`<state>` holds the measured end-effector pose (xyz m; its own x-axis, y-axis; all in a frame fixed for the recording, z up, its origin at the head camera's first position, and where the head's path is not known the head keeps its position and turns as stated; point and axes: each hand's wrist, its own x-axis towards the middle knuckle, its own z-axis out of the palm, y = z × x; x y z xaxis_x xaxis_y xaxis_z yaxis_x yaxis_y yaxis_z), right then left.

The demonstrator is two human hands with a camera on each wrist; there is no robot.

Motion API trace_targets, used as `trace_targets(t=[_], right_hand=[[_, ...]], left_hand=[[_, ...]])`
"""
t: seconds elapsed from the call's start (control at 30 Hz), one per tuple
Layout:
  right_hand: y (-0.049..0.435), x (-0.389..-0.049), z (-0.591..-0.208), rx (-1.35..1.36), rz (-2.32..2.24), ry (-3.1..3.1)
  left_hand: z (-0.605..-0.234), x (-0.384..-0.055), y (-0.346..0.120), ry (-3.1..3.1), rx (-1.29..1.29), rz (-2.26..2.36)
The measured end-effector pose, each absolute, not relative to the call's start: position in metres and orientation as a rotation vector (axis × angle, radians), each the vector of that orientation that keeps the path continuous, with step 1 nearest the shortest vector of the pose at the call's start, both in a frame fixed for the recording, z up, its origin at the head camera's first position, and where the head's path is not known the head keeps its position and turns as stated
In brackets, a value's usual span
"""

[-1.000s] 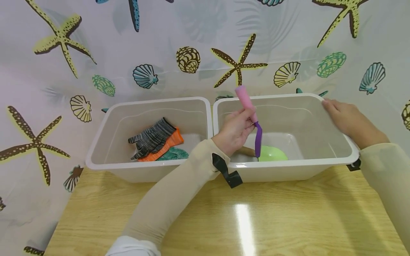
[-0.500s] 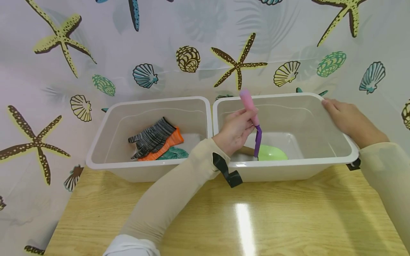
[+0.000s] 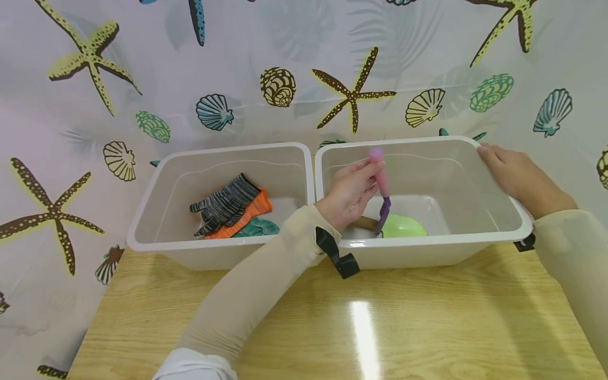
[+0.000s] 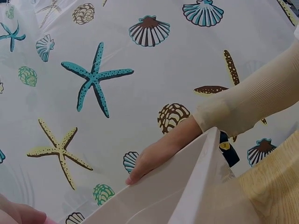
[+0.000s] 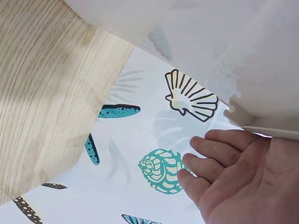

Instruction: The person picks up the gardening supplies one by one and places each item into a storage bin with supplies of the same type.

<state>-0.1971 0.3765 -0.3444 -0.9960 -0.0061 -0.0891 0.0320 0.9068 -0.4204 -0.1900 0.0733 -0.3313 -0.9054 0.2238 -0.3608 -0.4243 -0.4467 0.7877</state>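
My left hand [image 3: 349, 192] pinches the pink handle [image 3: 381, 177] of a slim tool over the right bin [image 3: 427, 241]. The tool's purple part [image 3: 383, 214] points down into that bin, its lower end close to a brown stick-like piece [image 3: 366, 224] and a light green rounded thing [image 3: 404, 227]; contact is unclear. My right hand [image 3: 524, 182] rests on the right bin's right rim. The right wrist view shows its fingers [image 5: 215, 151] loosely extended outside the wall, holding nothing. Part of the left hand [image 4: 21, 214] enters the left wrist view's lower left corner.
The left bin [image 3: 218, 245] stands close beside the right one, with a grey-black glove [image 3: 230, 203], an orange glove [image 3: 247, 215] and a green glove [image 3: 258, 228] in it. Both bins sit on a wooden table [image 3: 304, 316] before a shell-patterned cloth [image 3: 285, 47].
The pink handle has slid lower and slightly right through my left hand's fingers, and the purple part has tilted. My right hand stays on the rim.
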Motion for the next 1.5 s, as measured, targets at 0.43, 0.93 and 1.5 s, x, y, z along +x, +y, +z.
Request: trace_targets(t=[0.43, 0.93, 1.5], right_hand=[[0.377, -0.198, -0.346, 0.024, -0.648, 2.977], [0.375, -0.196, -0.345, 0.029, -0.635, 2.961], [0.382, -0.191, -0.332, -0.026, -0.444, 3.279]], left_hand=[[-0.331, -0.188, 0.073, 1.368, -0.177, 2.321], [-0.328, -0.187, 0.071, 1.429, -0.135, 2.304], [-0.283, -0.166, 0.002, 1.539, 0.219, 2.554]])
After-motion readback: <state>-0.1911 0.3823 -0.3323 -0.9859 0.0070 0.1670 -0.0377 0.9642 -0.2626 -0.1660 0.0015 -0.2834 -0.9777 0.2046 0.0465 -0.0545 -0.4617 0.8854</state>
